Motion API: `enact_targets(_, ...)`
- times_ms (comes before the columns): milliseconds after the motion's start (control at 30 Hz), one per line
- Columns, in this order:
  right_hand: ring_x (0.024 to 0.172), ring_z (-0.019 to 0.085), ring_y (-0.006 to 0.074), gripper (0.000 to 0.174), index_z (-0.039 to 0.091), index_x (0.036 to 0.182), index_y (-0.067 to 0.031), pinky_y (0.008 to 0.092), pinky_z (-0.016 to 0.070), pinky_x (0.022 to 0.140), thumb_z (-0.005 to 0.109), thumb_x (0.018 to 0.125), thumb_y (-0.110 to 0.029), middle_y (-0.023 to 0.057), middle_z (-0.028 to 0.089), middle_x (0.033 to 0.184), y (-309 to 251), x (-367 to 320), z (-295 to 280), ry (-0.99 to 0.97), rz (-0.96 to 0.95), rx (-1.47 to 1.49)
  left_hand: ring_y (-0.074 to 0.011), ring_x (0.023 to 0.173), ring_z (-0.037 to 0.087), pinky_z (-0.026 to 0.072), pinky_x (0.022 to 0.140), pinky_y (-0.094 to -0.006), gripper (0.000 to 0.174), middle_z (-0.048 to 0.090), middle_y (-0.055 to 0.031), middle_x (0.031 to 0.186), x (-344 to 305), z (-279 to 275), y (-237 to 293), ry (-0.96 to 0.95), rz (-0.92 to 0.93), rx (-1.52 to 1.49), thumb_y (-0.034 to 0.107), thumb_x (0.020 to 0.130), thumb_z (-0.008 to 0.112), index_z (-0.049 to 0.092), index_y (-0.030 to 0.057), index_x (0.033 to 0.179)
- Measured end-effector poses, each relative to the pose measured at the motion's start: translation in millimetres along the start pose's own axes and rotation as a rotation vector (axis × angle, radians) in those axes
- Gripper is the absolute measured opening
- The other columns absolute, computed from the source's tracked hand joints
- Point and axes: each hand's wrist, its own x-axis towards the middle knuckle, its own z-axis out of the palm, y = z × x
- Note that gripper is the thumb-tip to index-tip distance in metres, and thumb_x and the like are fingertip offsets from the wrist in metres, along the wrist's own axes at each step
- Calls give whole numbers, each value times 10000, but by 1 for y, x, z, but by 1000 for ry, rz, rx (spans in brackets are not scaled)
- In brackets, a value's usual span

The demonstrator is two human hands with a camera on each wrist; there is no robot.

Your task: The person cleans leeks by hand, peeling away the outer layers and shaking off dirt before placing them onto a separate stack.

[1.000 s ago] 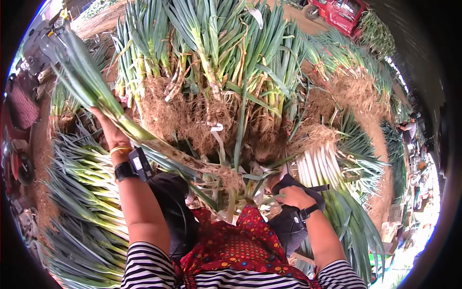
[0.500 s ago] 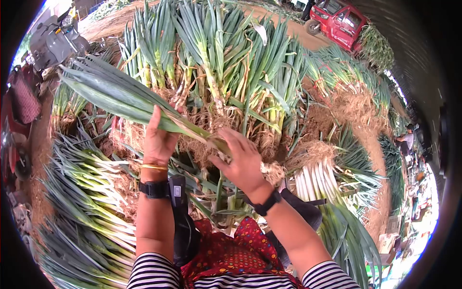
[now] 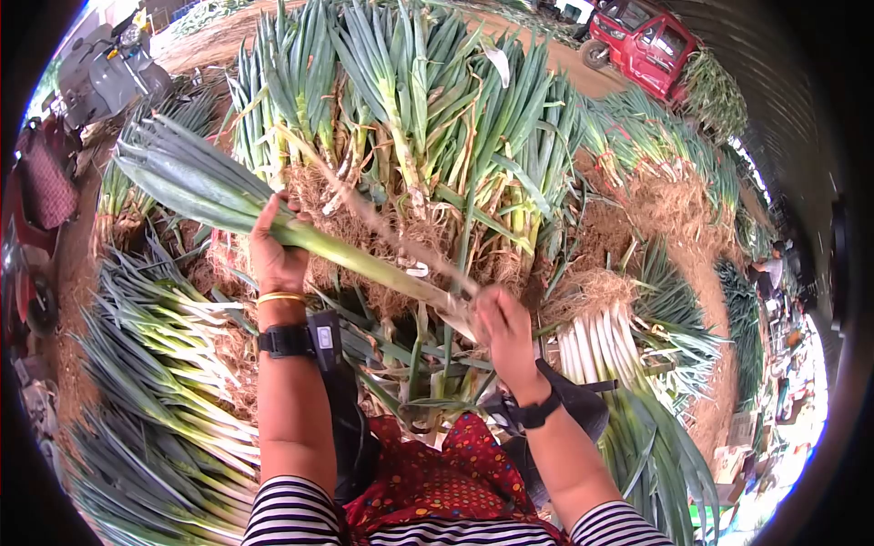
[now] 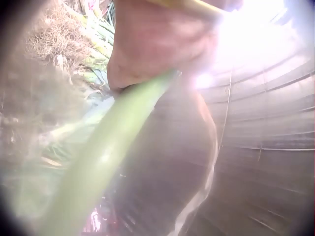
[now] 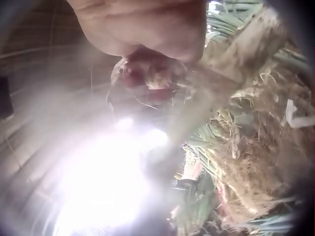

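In the head view my left hand [image 3: 278, 246] grips a big green onion [image 3: 373, 266] where the pale stem meets the leaves. Its leaves fan to the upper left and its root end slopes down to the right. At that lower end my right hand [image 3: 505, 337], fingers curled, pinches a dry outer leaf [image 3: 364, 205] that stands off the stem as a long blurred strip. The left wrist view shows the smooth stem [image 4: 103, 152] below the hand, with a thin strip hanging beside it. Glare washes out much of the right wrist view; the fingers there are curled in.
Upright green onions [image 3: 410, 100] with shaggy roots stand ahead. Cleaned onions [image 3: 182, 373] lie stacked at the left, and a white-stemmed pile [image 3: 601, 337] lies at the right. Beyond are a red three-wheeler [image 3: 642, 45] and parked scooters [image 3: 100, 77].
My right hand came up from near my lap to the onion's stem, then drew down to the right toward its roots. A dry leaf has come away from the stem. The left hand moved inward.
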Motion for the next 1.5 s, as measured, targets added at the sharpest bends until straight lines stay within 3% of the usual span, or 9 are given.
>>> enact_targets(100,534,571,255,126,529,929,-19,310,433,502,558,878,-129,142,570,691,10,-33,-25,-22,-155,-582,-156,753,517,456,614,-270,270,557,-79,892,9,-18,19,-23,30,-21,51,814,596,474,1,1050)
enact_targets(267,660,619,353,188,552,986,-39,400,492,561,592,843,-153,159,623,754,20,-72,-43,-81,-214,-721,-132,700,499,442,583,-234,319,557,-49,889,16,-46,34,-82,-10,39,91,825,552,495,-25,1117)
enact_targets(300,613,601,356,186,561,996,-62,410,477,544,577,853,-179,152,616,728,28,-79,-50,-137,-336,-837,-126,645,494,453,553,-251,399,529,-28,840,14,-41,36,-1,-32,40,62,799,575,476,105,1183)
enact_targets(367,757,623,319,213,589,1005,-66,363,490,645,523,874,-220,144,625,831,13,-89,-55,-290,-1,-757,-112,634,489,447,531,-235,456,522,-22,841,19,-54,38,-105,-81,67,72,795,561,454,140,1234)
enact_targets(600,689,624,203,197,603,1013,-29,283,471,622,573,868,-159,111,634,784,-46,-119,-63,-276,100,-502,-138,624,500,436,534,-249,154,515,-49,724,36,-80,38,55,-224,-12,101,786,608,533,-13,858)
enact_targets(967,617,547,73,130,620,930,2,210,435,552,591,864,-107,18,606,722,-89,-157,-81,-135,368,-231,-140,575,482,429,518,-230,132,496,-49,700,41,-90,43,52,-391,-75,77,781,567,527,-20,861)
enact_targets(1200,583,497,73,107,623,927,-1,226,403,516,559,871,-66,12,576,659,-92,-185,-129,76,463,-170,-136,552,498,436,513,-225,118,541,-3,697,38,-105,85,179,-54,191,123,826,593,591,46,916)
enact_targets(1333,1081,480,244,516,457,1262,-67,365,297,969,617,807,-252,98,506,1176,-73,-131,-86,-290,-94,-1005,-212,807,512,423,791,-379,352,560,-73,861,8,-49,66,193,76,113,384,792,648,574,67,925)
enact_targets(1500,1120,473,236,570,440,1284,-114,378,330,969,632,784,-309,63,469,1253,-52,-50,-26,-152,-347,-968,-274,1007,498,315,965,-458,432,586,-126,1031,-7,-29,37,-194,28,-34,366,746,623,585,29,1015)
